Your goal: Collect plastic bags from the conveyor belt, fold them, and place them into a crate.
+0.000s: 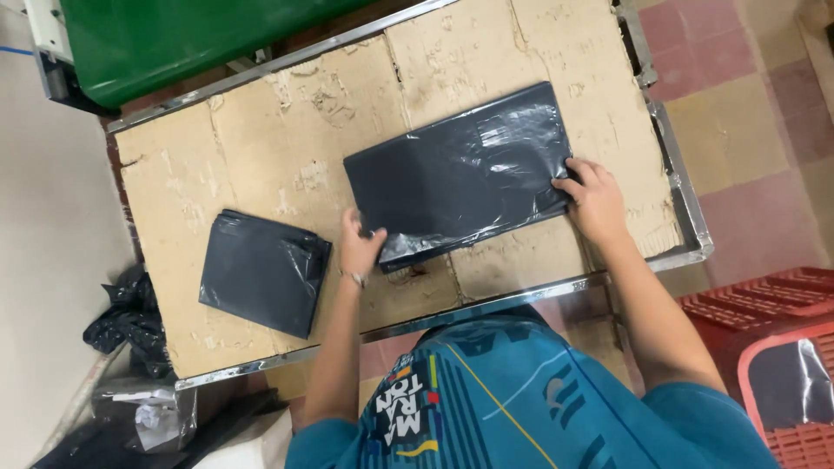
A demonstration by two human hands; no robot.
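Both hands pinned the wide dark plastic bag (459, 174) flat on the table (261, 139): the left hand (360, 246) had its fingers pinched over the bag's near corner at about seven o'clock from the bag's middle, and the right hand (593, 201) lay half-curled with fingertips pressing the edge at about four o'clock, neither hand wrapped fully around anything. Held at two ends like that, the sheet seemed kept taut and smooth, likely so the slippery film would not slide or crease. It lay tilted near the middle of the table, its far corner rising toward one o'clock. Well apart from it, at about eight o'clock, a smaller stack of folded dark bags (263, 271) rested near the table's front edge, apparently set aside out of the working space. Worn brown cardboard covered the table inside a metal rim, probably as a softer, less slippery surface. Past the table at four o'clock stood a red plastic crate (764, 304) with another dark bag (790, 382) lying in it; how many it held could not be told. A green bin (174, 35) stood beyond the far edge at eleven o'clock, contents hidden, and crumpled black plastic (130, 317) lay on the floor at eight o'clock.
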